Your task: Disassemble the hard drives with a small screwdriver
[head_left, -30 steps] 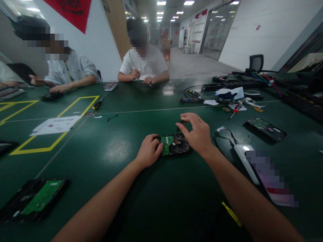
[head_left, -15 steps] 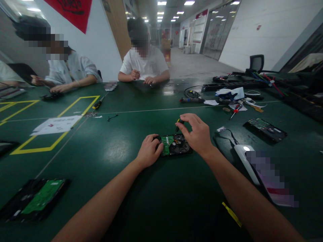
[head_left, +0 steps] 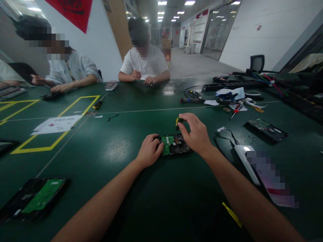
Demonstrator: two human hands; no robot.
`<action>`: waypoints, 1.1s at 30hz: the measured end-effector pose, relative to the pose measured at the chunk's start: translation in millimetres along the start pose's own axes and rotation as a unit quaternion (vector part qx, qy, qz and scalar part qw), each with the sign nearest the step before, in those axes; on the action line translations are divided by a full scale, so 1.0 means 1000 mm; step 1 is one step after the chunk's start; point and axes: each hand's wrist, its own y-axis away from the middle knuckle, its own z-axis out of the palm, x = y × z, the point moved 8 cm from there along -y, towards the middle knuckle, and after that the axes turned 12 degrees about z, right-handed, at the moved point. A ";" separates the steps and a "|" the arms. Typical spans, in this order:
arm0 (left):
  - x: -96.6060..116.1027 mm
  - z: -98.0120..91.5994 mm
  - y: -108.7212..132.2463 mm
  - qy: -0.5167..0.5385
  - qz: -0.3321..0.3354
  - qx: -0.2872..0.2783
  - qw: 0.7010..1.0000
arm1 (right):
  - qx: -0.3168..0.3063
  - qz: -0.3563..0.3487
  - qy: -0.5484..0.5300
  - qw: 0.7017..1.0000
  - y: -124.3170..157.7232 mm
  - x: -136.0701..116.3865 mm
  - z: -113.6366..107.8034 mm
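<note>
A small black hard drive (head_left: 176, 146) with a green circuit board lies on the green table (head_left: 121, 151) in front of me. My left hand (head_left: 149, 150) is curled against its left end and holds it down. My right hand (head_left: 195, 132) hovers over the drive's right half, fingers pinched round the top of a black and yellow screwdriver (head_left: 178, 121) that stands upright on the drive.
Another hard drive (head_left: 35, 199) lies near left and a third (head_left: 266, 128) at right. A white device with a cable (head_left: 246, 158) sits right of my arm. Tools and cables (head_left: 234, 97) clutter the far right. Two people (head_left: 143, 60) sit across the table, with a paper sheet (head_left: 57, 123) inside yellow floor-tape lines.
My right hand has shifted slightly left and its fingers have turned on the screwdriver handle, showing more yellow. My left hand stays on the drive.
</note>
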 end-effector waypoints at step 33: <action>-0.002 0.001 0.000 0.000 0.001 -0.003 1.000 | -0.014 0.024 -0.005 1.000 -0.004 0.002 -0.004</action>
